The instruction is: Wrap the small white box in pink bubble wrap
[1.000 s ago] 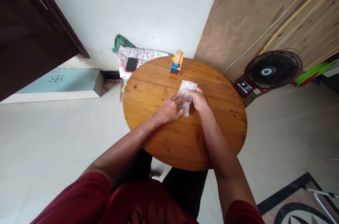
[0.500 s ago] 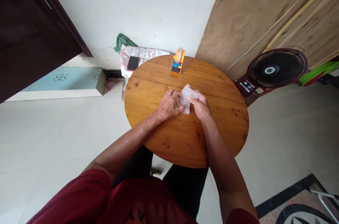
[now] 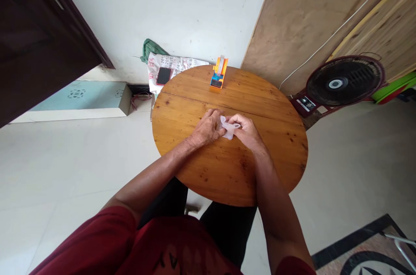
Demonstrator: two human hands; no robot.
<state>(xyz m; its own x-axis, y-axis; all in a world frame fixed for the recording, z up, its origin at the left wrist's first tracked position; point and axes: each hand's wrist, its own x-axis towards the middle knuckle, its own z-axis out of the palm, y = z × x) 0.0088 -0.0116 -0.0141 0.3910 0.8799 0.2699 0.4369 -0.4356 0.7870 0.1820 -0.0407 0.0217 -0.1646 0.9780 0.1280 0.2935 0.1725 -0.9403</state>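
A small folded piece of clear bubble wrap (image 3: 228,128) lies at the middle of a round wooden table (image 3: 201,106). My left hand (image 3: 208,129) rests on its left side, fingers curled over it. My right hand (image 3: 247,129) pinches its right side between thumb and fingers. Most of the wrap is hidden between the two hands. An orange and blue tape dispenser (image 3: 218,76) stands at the far edge of the table, well beyond both hands.
A printed sack (image 3: 175,65) with a dark phone (image 3: 163,75) on it lies on the floor behind the table. A floor fan (image 3: 344,83) stands at the right, by leaning wooden boards. A dark door is at the left. A patterned rug shows at the bottom right.
The bubble wrap lay spread out toward the dispenser; it has been folded back and gathered into a small bundle between my hands. Both hands have closed in on it.
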